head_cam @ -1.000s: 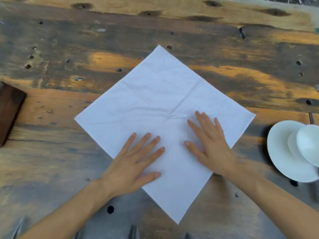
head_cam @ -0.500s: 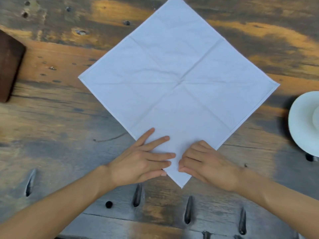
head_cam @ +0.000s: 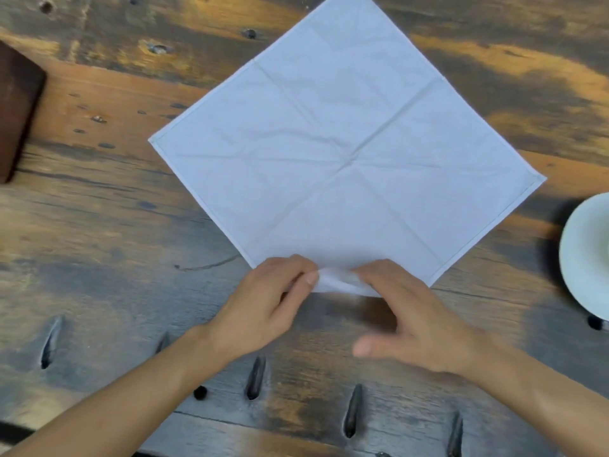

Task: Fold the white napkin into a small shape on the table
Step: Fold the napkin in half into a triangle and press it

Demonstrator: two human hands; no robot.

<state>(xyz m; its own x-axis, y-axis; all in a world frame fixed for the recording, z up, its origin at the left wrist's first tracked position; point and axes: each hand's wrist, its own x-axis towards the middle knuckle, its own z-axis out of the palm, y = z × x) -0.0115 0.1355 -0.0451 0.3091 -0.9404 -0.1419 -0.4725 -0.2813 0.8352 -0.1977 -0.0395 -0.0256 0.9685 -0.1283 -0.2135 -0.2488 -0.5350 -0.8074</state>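
The white napkin lies flat as a diamond on the wooden table, marked with crossing creases. Its near corner is lifted off the wood and curled upward. My left hand pinches that corner from the left with thumb and fingers. My right hand holds the same corner from the right, its fingers on the cloth and its thumb spread out below. The napkin's far tip runs out of the top of the view.
A white plate sits at the right edge, partly cut off. A dark brown block lies at the left edge. Several dark slots and holes mark the near part of the table.
Both hands slid from the napkin's middle down to its near corner and have lifted and curled it. The view has tilted toward the near side of the table.
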